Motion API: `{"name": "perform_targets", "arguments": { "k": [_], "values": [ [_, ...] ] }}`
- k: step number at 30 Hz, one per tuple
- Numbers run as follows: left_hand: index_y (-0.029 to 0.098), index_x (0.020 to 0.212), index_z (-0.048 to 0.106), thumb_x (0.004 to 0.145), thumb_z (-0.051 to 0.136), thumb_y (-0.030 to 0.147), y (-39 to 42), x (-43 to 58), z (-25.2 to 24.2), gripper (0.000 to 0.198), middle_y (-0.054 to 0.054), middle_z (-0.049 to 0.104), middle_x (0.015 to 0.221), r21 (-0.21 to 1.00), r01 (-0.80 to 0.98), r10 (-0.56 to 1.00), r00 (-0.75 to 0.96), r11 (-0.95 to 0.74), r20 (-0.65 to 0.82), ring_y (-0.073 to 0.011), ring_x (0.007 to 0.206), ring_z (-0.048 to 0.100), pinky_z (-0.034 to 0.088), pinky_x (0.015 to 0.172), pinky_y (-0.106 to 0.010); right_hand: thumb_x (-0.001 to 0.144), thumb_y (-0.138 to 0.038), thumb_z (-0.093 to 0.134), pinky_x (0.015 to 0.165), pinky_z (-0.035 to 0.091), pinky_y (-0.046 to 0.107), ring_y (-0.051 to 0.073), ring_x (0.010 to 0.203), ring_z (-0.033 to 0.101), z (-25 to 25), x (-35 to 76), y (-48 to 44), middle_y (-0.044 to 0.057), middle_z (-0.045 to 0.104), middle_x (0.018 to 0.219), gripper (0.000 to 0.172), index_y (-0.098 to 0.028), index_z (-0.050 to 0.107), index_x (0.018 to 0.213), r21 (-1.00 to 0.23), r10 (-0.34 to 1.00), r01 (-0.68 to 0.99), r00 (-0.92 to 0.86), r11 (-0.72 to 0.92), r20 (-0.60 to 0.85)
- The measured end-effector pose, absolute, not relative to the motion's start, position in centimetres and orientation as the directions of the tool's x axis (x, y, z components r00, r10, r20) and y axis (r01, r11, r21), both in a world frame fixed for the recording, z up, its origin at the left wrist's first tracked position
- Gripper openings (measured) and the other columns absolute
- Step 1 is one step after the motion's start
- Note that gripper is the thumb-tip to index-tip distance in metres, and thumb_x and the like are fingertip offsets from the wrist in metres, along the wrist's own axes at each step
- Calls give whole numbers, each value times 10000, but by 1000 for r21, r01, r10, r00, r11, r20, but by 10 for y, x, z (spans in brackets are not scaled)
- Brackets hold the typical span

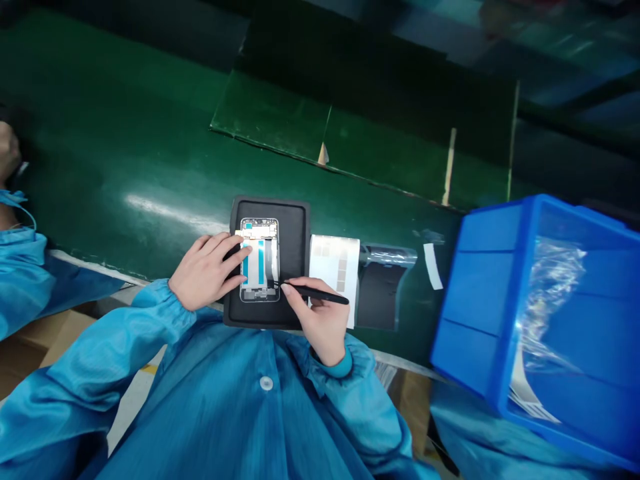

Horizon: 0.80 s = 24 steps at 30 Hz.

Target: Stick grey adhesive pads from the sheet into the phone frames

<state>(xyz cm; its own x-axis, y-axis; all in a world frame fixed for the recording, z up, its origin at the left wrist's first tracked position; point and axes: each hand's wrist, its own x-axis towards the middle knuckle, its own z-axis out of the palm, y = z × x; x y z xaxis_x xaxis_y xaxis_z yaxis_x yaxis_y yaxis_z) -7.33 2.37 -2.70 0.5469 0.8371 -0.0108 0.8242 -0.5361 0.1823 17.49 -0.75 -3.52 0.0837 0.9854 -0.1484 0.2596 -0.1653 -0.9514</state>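
An opened smartphone (254, 263) lies in a black tray (293, 227), its inside facing up, with light blue strips along its middle part. My left hand (206, 270) is spread over the phone's left side, fingertips resting on its edge and inner surface. Black tweezers (320, 292) are pinched in my right hand (323, 323). Their tip is at the lower right part of the phone; whether it grips anything is too small to tell.
Right of the tray lie a white sheet with grey squares (350, 267), a dark sheet in clear film (380, 293) and a white strip (433, 267). A blue bin (473, 313) holding clear plastic bags stands at the right. A co-worker's sleeve (20, 267) shows at the left.
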Motion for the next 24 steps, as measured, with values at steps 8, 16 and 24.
{"name": "perform_targets", "arguments": {
  "k": [8, 16, 24],
  "values": [
    [207, 1424, 546, 964, 548, 441, 28, -66, -17, 516, -143, 576, 1403, 140, 848, 849, 523, -511, -69, -345, 1272, 518, 462, 991, -499, 792, -290, 806, 687, 621, 329, 193, 732, 721, -37, 192, -14, 44, 775, 843, 94, -230, 768, 853, -972, 987, 185, 100, -142, -125],
    [290, 1389, 581, 938, 581, 408, 32, -70, -4, 466, -137, 566, 1403, 35, 823, 816, 566, -566, -116, -372, 1197, 574, 520, 869, -495, 788, -268, 807, 669, 617, 327, 194, 709, 721, -36, 228, -21, 39, 770, 815, 76, -230, 767, 840, -987, 978, 124, 195, -100, -75],
    [215, 1193, 672, 954, 556, 354, 63, 19, 8, 300, -129, 642, 1205, 137, 749, 758, 652, -649, 23, -307, 1072, 603, 504, 901, -467, 765, -320, 823, 761, 624, 384, 223, 786, 748, -53, 314, -13, 53, 778, 832, 156, -205, 755, 845, -981, 851, 182, 524, -67, 39]
  ]
}}
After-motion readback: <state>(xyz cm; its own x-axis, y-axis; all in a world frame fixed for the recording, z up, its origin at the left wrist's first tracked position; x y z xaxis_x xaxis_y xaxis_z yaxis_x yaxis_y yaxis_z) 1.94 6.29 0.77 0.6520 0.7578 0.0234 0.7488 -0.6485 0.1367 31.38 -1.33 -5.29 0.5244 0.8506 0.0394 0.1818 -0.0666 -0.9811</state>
